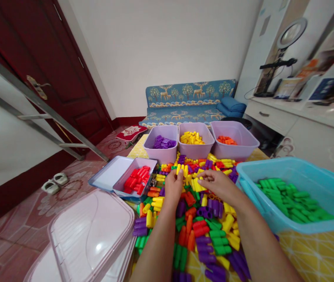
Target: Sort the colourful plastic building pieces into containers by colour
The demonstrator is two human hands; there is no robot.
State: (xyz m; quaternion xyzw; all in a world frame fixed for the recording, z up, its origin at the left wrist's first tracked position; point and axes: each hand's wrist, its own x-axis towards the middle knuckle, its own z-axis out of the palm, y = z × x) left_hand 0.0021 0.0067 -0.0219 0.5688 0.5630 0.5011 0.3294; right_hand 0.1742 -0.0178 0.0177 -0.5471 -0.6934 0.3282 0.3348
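A pile of plastic tube pieces [202, 227] in yellow, purple, green, orange and red covers the table. My left hand [173, 187] rests on the pile's far part, fingers curled around yellow pieces [181, 169]. My right hand [218, 184] is beside it, fingers pinched on a yellow piece [198, 181]. Three lilac bins stand behind: one with purple pieces [161, 147], one with yellow [195, 145], one with orange [233, 144]. A shallow lilac bin with red pieces [136, 178] is at the left. A blue bin with green pieces [293, 196] is at the right.
A pale pink lid [90, 235] lies at the near left, on another container. A blue tray [108, 176] sits under the red bin. A metal ladder [37, 105] leans by the dark red door. Slippers [54, 183] are on the floor. A blue sofa [190, 102] stands behind.
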